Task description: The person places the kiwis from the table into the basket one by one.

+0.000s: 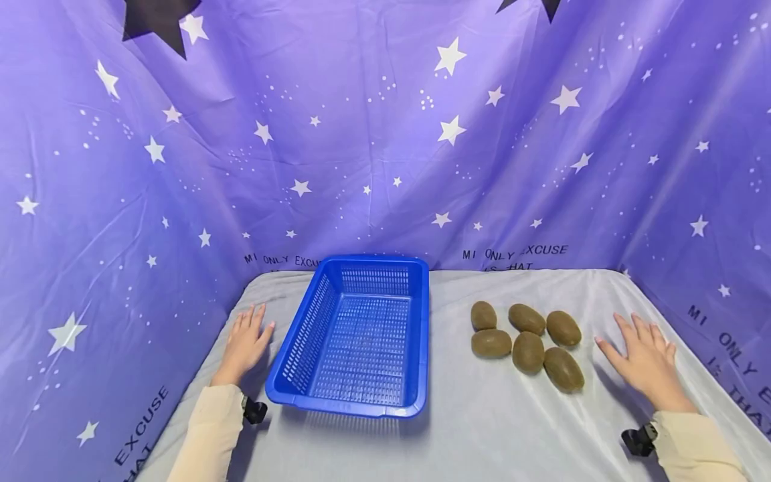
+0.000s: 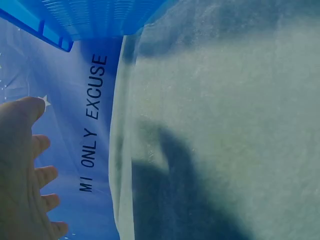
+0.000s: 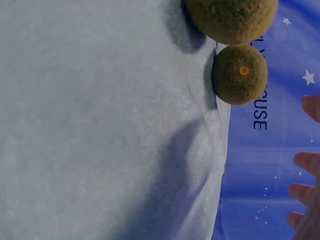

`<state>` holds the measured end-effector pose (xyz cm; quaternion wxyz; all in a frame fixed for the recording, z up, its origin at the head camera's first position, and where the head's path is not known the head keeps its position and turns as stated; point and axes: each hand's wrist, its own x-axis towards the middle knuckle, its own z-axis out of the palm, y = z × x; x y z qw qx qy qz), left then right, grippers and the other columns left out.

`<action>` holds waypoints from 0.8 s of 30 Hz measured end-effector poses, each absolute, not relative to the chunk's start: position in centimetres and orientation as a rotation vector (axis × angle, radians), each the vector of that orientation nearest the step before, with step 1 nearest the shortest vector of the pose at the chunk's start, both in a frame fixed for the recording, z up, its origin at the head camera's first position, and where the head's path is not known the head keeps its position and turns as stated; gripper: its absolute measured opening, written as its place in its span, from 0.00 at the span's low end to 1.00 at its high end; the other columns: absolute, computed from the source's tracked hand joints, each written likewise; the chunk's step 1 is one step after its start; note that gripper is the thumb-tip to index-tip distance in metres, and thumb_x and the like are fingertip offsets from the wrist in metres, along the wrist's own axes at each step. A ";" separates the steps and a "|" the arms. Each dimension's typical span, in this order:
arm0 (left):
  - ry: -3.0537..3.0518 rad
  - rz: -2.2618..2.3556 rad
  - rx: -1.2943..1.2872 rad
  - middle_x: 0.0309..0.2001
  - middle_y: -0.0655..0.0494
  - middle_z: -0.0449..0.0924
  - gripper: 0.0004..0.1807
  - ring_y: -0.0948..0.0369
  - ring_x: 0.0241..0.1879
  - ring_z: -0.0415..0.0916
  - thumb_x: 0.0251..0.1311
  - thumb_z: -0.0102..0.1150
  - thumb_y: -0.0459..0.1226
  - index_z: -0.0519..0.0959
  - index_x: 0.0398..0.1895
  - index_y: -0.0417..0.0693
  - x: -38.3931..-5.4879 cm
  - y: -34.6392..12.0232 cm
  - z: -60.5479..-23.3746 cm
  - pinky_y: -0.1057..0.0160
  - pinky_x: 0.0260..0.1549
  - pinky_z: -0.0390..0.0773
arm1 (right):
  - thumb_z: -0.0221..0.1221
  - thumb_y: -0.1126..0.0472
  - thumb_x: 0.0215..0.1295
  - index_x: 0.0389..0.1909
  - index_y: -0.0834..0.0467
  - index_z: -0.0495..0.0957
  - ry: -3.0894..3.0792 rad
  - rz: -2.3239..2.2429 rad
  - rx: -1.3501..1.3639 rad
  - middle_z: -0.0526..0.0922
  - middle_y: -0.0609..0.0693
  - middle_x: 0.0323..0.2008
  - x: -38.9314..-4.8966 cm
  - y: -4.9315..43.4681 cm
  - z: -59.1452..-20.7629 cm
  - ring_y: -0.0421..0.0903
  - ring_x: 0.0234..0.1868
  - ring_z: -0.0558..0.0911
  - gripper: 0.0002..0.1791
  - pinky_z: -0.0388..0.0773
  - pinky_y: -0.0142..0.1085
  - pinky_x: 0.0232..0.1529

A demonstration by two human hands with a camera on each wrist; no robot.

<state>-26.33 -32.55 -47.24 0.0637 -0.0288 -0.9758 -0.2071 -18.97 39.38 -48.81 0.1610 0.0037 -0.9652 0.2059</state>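
A blue plastic basket (image 1: 418, 402) with slotted walls and floor stands left of the middle of the table, with nothing inside. Several brown kiwifruit (image 1: 528, 353) lie grouped to its right. My left hand (image 1: 242, 345) is spread beside the basket's left side, apart from it and holding nothing. To the right of the kiwifruit, my right hand (image 1: 647, 361) has its fingers spread and holds nothing. Two kiwifruit (image 3: 240, 75) show in the right wrist view, clear of the fingers. In the left wrist view the basket's edge (image 2: 55, 40) appears above the thumb.
A pale grey cloth (image 1: 476, 428) covers the table. Purple curtains (image 1: 373, 134) with white stars and printed words enclose the back and both sides. Each wrist carries a small black camera (image 1: 255, 410) on a strap.
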 end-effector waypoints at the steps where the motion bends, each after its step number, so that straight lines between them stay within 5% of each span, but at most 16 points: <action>1: -2.948 -0.640 -0.083 0.71 0.31 0.41 0.35 0.33 0.69 0.35 0.71 0.35 0.51 0.48 0.73 0.39 -26.3 -32.5 -47.3 0.33 0.63 0.39 | 0.47 0.46 0.69 0.72 0.64 0.47 -2.749 0.592 0.015 0.45 0.74 0.68 -19.0 39.4 -48.7 0.76 0.67 0.36 0.40 0.28 0.75 0.54; 15: -2.669 -1.472 -0.242 0.72 0.35 0.44 0.31 0.40 0.71 0.41 0.74 0.33 0.44 0.45 0.74 0.40 -25.2 -30.8 -46.7 0.40 0.66 0.44 | 0.52 0.58 0.67 0.67 0.72 0.55 -2.591 0.926 0.226 0.55 0.80 0.61 -18.1 36.9 -49.2 0.79 0.61 0.52 0.33 0.39 0.66 0.63; 21: -2.543 -1.802 -0.315 0.70 0.31 0.46 0.31 0.38 0.69 0.44 0.74 0.34 0.38 0.41 0.73 0.35 -24.1 -29.7 -46.6 0.43 0.65 0.50 | 0.54 0.58 0.68 0.69 0.67 0.54 -2.644 1.079 0.264 0.58 0.77 0.63 -17.6 34.9 -48.9 0.77 0.62 0.55 0.34 0.49 0.69 0.57; 24: -2.570 -1.852 -0.298 0.71 0.33 0.47 0.33 0.39 0.70 0.45 0.72 0.39 0.38 0.41 0.73 0.35 -23.7 -29.4 -46.8 0.42 0.65 0.49 | 0.55 0.58 0.67 0.70 0.66 0.54 -2.671 1.136 0.278 0.56 0.77 0.64 -17.4 34.2 -48.9 0.74 0.64 0.54 0.36 0.53 0.53 0.66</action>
